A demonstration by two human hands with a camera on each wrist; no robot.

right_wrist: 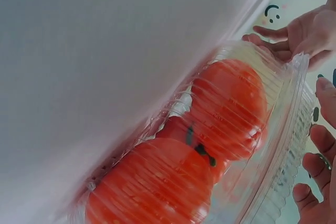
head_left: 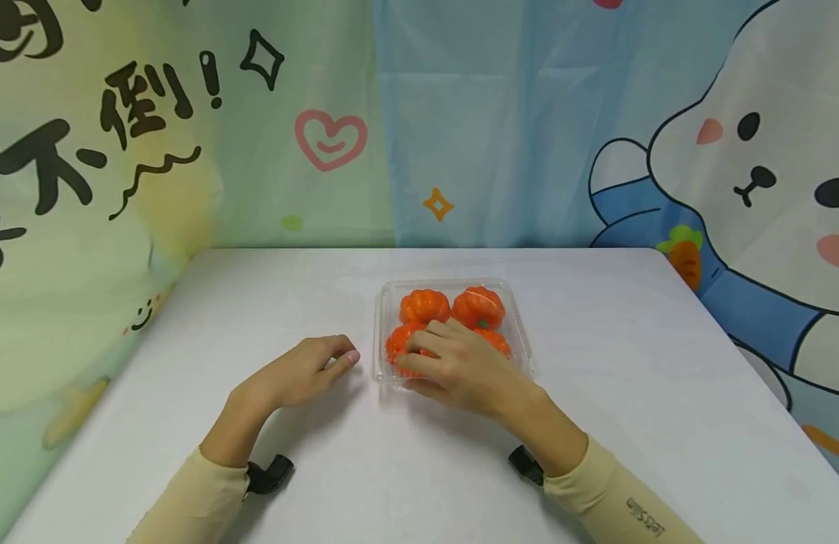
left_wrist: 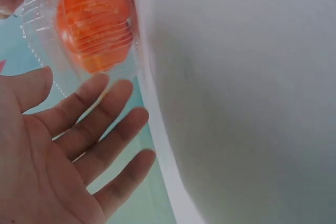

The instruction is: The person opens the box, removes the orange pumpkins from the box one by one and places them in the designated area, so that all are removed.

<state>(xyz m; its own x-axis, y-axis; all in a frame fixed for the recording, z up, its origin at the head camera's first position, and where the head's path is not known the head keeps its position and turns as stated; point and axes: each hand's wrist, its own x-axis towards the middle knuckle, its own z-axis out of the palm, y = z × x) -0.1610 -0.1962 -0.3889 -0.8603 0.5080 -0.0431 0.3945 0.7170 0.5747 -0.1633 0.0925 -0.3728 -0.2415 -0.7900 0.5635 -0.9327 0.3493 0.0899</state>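
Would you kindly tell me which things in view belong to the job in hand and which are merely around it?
Part of the job: orange pumpkins, clear container, right hand, left hand.
Just around it: white table, printed backdrop.

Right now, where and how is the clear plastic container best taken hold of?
Likely the edges of the clear plastic container, one grip from its left and one from its right: its rim juts out, it sits flat, and orange pumpkins fill much of the inside. The left hand is near its left edge.
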